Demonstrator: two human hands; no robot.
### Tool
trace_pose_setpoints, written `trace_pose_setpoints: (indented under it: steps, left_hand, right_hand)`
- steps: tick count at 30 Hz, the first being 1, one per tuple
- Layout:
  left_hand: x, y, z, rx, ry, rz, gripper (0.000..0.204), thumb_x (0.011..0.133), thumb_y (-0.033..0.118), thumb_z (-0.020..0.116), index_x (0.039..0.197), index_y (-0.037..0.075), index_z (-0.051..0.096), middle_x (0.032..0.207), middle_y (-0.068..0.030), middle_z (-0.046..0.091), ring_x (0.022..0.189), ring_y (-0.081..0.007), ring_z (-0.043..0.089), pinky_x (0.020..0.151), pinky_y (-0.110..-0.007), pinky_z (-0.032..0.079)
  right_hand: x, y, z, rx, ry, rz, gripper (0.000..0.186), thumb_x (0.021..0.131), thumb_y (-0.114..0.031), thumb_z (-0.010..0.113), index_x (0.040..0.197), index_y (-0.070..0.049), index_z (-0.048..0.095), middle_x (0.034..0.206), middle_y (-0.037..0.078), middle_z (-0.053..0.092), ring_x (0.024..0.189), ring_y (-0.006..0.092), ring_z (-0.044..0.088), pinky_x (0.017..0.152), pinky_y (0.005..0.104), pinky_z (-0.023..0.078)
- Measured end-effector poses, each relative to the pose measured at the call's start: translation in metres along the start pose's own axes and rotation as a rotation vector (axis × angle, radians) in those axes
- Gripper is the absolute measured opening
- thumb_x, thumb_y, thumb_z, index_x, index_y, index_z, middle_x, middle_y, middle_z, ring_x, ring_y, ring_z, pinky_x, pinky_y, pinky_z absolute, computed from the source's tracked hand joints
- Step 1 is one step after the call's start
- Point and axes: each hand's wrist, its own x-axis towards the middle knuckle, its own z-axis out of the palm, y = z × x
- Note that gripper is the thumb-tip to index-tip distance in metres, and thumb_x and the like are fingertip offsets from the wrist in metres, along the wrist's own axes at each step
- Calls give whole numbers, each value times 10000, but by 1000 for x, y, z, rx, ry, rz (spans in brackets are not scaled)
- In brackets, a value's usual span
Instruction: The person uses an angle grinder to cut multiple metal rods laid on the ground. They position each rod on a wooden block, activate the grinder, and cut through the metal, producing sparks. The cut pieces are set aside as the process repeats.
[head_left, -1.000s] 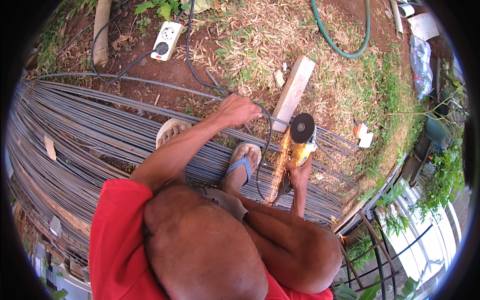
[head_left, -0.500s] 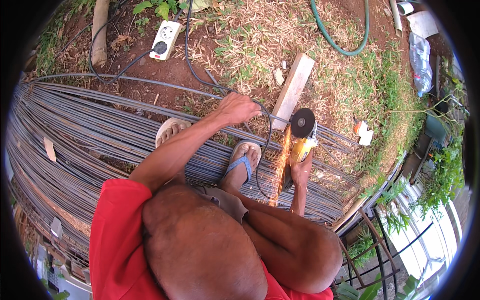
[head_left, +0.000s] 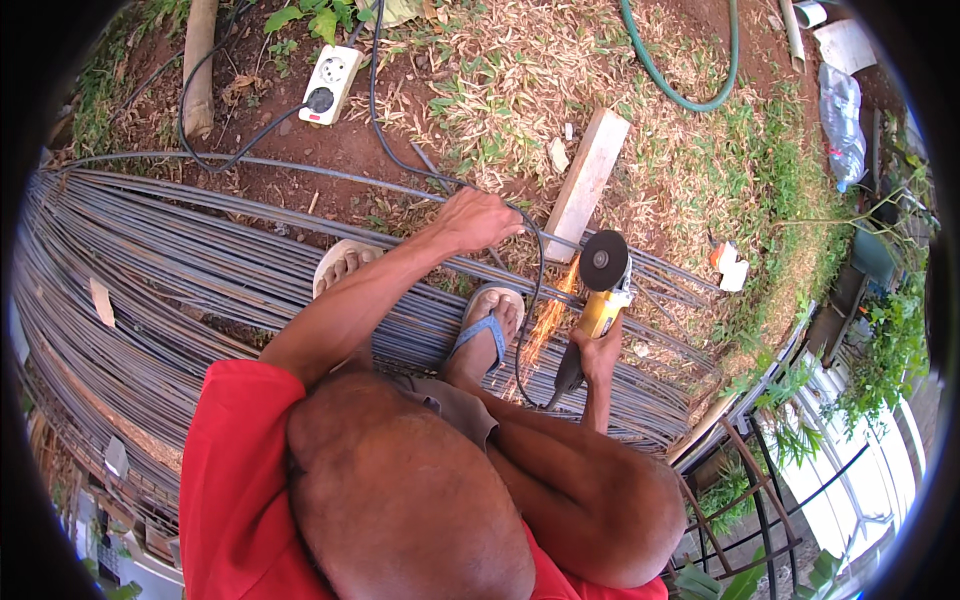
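My left hand (head_left: 478, 220) is closed on a steel rod (head_left: 375, 181), one end of which crosses a wooden block (head_left: 590, 160). A black cord runs close by that hand. In my right hand (head_left: 597, 350) is a yellow and black angle grinder (head_left: 601, 311), its dark disc (head_left: 603, 260) against the rod by the block's near end. Orange sparks (head_left: 548, 322) stream down and left from the disc. My sandalled feet (head_left: 482, 331) rest among a long bundle of steel rods (head_left: 170, 240) beneath my arms; whether the disc has cut through is hidden.
A white power strip (head_left: 329, 82) with a plug lies on soil at upper left, near a wooden pole (head_left: 203, 70). A green hose (head_left: 680, 93) curves across dry grass. Plastic bottles (head_left: 841, 125) lie at right, above plants and a metal frame (head_left: 740, 490).
The grinder rose slightly, then dropped a little lower, with more of its black body now showing. The spark stream has shifted and looks shorter. My left hand stays put.
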Motion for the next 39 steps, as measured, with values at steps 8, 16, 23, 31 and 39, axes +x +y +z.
trace_pose_setpoints:
  steps: [8, 16, 23, 31, 39]
  left_hand:
    - [0, 4, -5, -11, -15, -13, 353, 1027, 432, 653, 888, 125, 760, 710, -124, 702, 663, -339, 721, 624, -509, 568]
    - [2, 1, 2, -3, -26, -4, 342, 1025, 422, 661, 888, 124, 761, 701, -122, 698, 649, -331, 718, 602, -502, 560]
    - [-1, 1, -5, 30, -37, -13, 313, 1027, 434, 645, 990, 158, 789, 760, -110, 732, 690, -330, 731, 649, -505, 582]
    - [-1, 1, -2, 3, -28, -7, 348, 1033, 445, 640, 924, 140, 769, 731, -118, 714, 674, -344, 727, 632, -512, 576]
    - [3, 3, 0, 18, -12, 20, 347, 1025, 445, 654, 910, 135, 759, 705, -116, 695, 658, -337, 721, 619, -502, 573]
  right_hand:
    - [15, 0, -2, -121, 52, -40, 652, 709, -92, 815, 1297, 0, 548, 1075, 144, 720, 932, 251, 706, 848, 394, 569]
    - [-9, 4, -4, -21, -6, -36, 618, 719, -87, 770, 1290, 6, 555, 1011, 102, 687, 856, 222, 665, 812, 375, 559]
    - [14, 8, -1, -38, -7, -79, 663, 711, -89, 783, 1324, -5, 545, 1053, 97, 659, 898, 216, 645, 825, 346, 546]
    - [4, -5, 0, -25, 6, -8, 618, 725, -116, 808, 1279, -4, 557, 1017, 115, 696, 891, 232, 676, 831, 376, 557]
    - [-3, 24, -6, 29, -16, -56, 641, 734, -125, 792, 1309, 9, 542, 1052, 131, 696, 907, 234, 674, 833, 393, 557]
